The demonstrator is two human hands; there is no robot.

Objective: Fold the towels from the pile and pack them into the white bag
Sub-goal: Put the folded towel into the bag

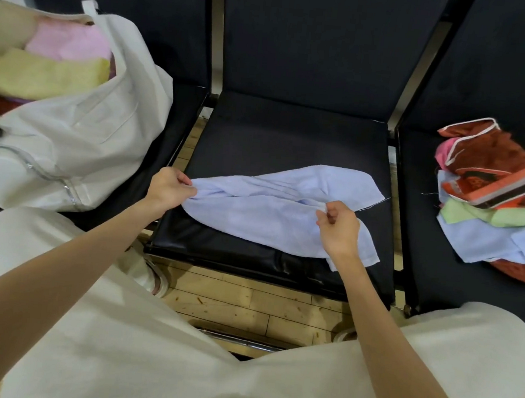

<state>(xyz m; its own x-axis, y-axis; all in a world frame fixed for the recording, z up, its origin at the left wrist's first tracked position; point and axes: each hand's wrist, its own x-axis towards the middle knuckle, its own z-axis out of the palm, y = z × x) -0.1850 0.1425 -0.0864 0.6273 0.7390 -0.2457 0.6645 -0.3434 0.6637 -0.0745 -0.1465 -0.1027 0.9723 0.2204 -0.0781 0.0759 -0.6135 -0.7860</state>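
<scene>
Black chair seat: 2 hands pinch 1 blue towel.

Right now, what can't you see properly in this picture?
- Bag: in the head view its left part is cut off by the frame edge; the yellow towel and pink towel hide whatever lies deeper.
- Pile: cut off at the right edge; top towels cover the lower ones.
- Blue towel: the right hand hides the part it pinches.

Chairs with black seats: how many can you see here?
3, side by side. The left chair holds the white bag, the middle chair holds the blue towel, the right chair holds the towel pile. More may stand out of view.
</scene>
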